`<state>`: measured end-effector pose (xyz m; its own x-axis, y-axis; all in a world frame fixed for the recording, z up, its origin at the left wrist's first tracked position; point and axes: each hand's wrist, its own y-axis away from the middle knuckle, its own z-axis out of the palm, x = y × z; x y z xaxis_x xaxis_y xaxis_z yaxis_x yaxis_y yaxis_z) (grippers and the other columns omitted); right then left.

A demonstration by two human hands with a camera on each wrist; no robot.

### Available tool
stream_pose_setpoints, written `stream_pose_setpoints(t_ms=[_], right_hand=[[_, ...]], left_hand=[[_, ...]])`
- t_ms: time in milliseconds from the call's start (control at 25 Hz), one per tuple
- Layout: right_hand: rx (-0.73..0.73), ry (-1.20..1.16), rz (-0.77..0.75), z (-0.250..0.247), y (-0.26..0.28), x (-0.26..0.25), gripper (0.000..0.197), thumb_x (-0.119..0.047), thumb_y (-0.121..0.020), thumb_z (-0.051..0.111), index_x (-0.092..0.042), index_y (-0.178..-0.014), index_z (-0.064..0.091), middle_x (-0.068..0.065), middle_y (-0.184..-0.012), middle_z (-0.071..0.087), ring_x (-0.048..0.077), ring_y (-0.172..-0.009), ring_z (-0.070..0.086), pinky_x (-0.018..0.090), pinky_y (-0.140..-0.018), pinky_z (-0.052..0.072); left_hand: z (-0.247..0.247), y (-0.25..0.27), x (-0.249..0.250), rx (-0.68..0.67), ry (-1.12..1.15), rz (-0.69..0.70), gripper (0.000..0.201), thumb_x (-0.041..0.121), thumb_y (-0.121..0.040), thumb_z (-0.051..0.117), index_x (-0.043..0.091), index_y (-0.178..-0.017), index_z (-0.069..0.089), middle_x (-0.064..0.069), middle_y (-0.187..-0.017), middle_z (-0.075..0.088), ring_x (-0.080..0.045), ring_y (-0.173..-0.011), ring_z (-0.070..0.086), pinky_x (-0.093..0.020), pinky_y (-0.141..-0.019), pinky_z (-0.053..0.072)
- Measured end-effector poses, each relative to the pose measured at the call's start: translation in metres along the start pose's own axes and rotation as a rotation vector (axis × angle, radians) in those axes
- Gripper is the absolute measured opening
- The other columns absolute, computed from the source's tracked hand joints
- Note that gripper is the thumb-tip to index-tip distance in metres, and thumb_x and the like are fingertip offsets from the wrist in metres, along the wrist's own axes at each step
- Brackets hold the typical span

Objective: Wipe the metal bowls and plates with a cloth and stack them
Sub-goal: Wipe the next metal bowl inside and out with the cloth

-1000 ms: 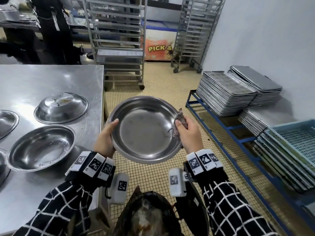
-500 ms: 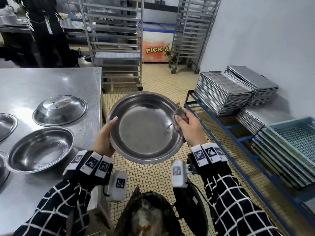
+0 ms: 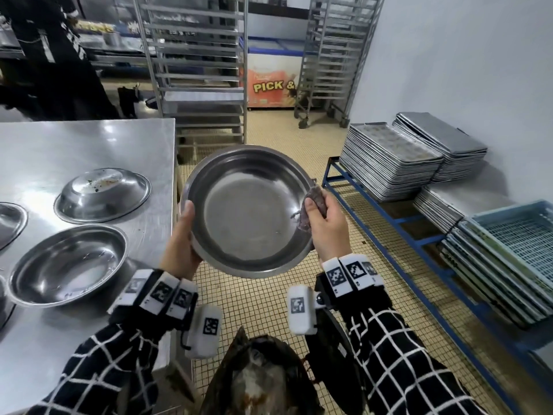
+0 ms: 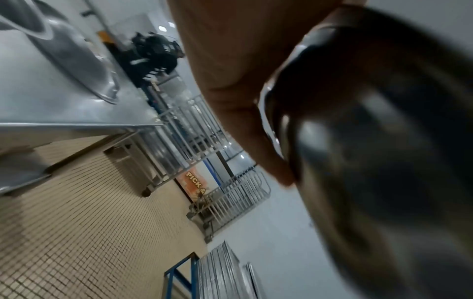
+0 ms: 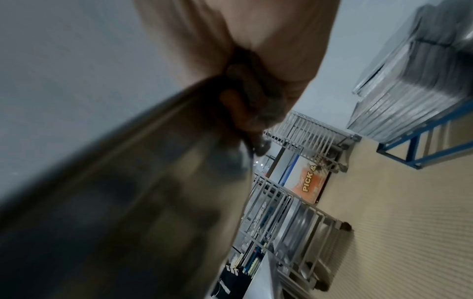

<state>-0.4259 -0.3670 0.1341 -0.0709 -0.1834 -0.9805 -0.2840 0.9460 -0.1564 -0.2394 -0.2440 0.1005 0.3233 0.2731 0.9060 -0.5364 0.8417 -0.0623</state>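
A wide metal bowl (image 3: 245,214) is held in the air over the tiled floor, its inside tilted toward me. My left hand (image 3: 182,238) grips its left rim, thumb on the inner edge; the left wrist view shows the bowl's blurred outside (image 4: 384,151) against the palm. My right hand (image 3: 324,226) pinches a dark grey cloth (image 3: 314,205) against the right rim. That cloth (image 5: 253,101) appears bunched under the fingers in the right wrist view. On the steel table (image 3: 89,145) rest an upright bowl (image 3: 68,265) and an upside-down, stained bowl (image 3: 103,194).
More metal dishes (image 3: 10,223) sit cut off at the table's left edge. Stacks of baking trays (image 3: 389,160) and a blue crate (image 3: 520,232) fill a low blue rack (image 3: 374,211) on the right. Tall wheeled racks (image 3: 197,70) stand behind. A dark bin (image 3: 260,378) is below my hands.
The bowl has tipped a little further up toward me and my view has shifted slightly. The right hand has slid the cloth a short way along the right rim.
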Motion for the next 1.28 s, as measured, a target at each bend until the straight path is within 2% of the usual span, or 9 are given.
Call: stream_pose_setpoints(t_ms=[160,360,440,680,800,920,1000,1120,1280], right_hand=[[-0.136,0.042,-0.004,-0.002,-0.008,-0.011,0.012,-0.024,-0.097,0.051,-0.017,-0.102,0.058,-0.003,-0.084,0.062,-0.004,-0.063,0.058,0.011,-0.057,0.047],[0.092,-0.065,0.001,0.03,0.008,-0.001,0.014,-0.025,-0.099,0.046,-0.02,-0.113,0.045,-0.012,-0.088,0.058,-0.005,-0.068,0.059,0.008,-0.055,0.046],[0.168,-0.087,-0.005,0.04,0.014,0.005,0.023,-0.025,-0.099,0.046,-0.017,-0.12,0.045,-0.013,-0.092,0.058,-0.003,-0.076,0.059,0.007,-0.057,0.046],[-0.015,0.097,-0.01,0.007,-0.007,-0.005,0.016,-0.023,-0.098,0.048,-0.016,-0.111,0.054,-0.009,-0.09,0.059,-0.001,-0.076,0.058,0.007,-0.055,0.045],[-0.152,0.172,-0.029,0.001,-0.014,-0.012,0.015,-0.025,-0.099,0.048,-0.014,-0.106,0.056,-0.004,-0.089,0.06,0.004,-0.075,0.058,0.006,-0.055,0.045],[-0.032,0.124,-0.041,0.016,-0.005,-0.008,0.013,-0.023,-0.1,0.045,-0.016,-0.108,0.052,-0.006,-0.087,0.059,0.0,-0.072,0.057,0.006,-0.053,0.045],[0.114,0.107,-0.043,0.032,0.005,0.002,0.016,-0.023,-0.1,0.043,-0.014,-0.111,0.05,-0.006,-0.089,0.061,0.004,-0.074,0.061,0.011,-0.056,0.047],[0.246,0.024,0.013,0.044,0.012,0.009,0.024,-0.022,-0.1,0.043,-0.01,-0.12,0.048,0.0,-0.099,0.064,0.013,-0.085,0.064,0.023,-0.07,0.054],[0.098,0.113,-0.013,0.02,0.003,-0.001,0.008,-0.021,-0.1,0.044,-0.018,-0.107,0.046,-0.014,-0.086,0.055,-0.002,-0.073,0.056,0.005,-0.056,0.045]], left_hand=[[-0.004,-0.004,0.018,-0.012,0.002,-0.058,0.045,0.046,-0.097,0.031,0.02,-0.117,0.062,-0.002,-0.108,0.071,-0.02,-0.101,0.067,-0.033,-0.074,0.056],[0.021,-0.002,-0.011,0.254,-0.032,-0.083,0.057,0.054,-0.095,0.039,0.013,-0.135,0.045,-0.009,-0.122,0.062,-0.023,-0.102,0.065,-0.043,-0.09,0.053],[0.026,0.004,-0.019,0.187,-0.193,-0.112,0.045,0.05,-0.093,0.044,0.013,-0.119,0.051,-0.006,-0.111,0.066,-0.02,-0.095,0.066,-0.046,-0.095,0.05],[-0.012,-0.005,0.005,0.031,-0.075,-0.163,0.064,0.056,-0.073,0.066,0.017,-0.123,0.055,-0.011,-0.115,0.064,-0.022,-0.092,0.069,-0.035,-0.065,0.058],[-0.017,-0.008,0.024,0.015,-0.094,-0.132,0.048,0.055,-0.082,0.056,0.017,-0.109,0.068,-0.01,-0.105,0.071,-0.027,-0.102,0.066,-0.041,-0.083,0.052],[-0.006,-0.008,0.016,0.201,-0.107,-0.102,0.041,0.041,-0.095,0.046,0.01,-0.111,0.066,-0.013,-0.101,0.072,-0.03,-0.099,0.066,-0.043,-0.086,0.051],[0.006,-0.004,0.004,0.252,-0.113,-0.121,0.047,0.046,-0.095,0.045,0.008,-0.121,0.057,-0.014,-0.109,0.068,-0.028,-0.098,0.066,-0.04,-0.083,0.053],[0.012,0.004,-0.009,0.065,-0.383,-0.194,0.073,0.063,-0.079,0.053,0.011,-0.13,0.046,-0.009,-0.118,0.063,-0.02,-0.098,0.065,-0.038,-0.085,0.055],[-0.01,-0.007,0.004,-0.091,-0.431,-0.19,0.123,0.084,-0.04,0.068,0.017,-0.138,0.038,-0.007,-0.123,0.061,-0.019,-0.103,0.065,-0.029,-0.075,0.056]])
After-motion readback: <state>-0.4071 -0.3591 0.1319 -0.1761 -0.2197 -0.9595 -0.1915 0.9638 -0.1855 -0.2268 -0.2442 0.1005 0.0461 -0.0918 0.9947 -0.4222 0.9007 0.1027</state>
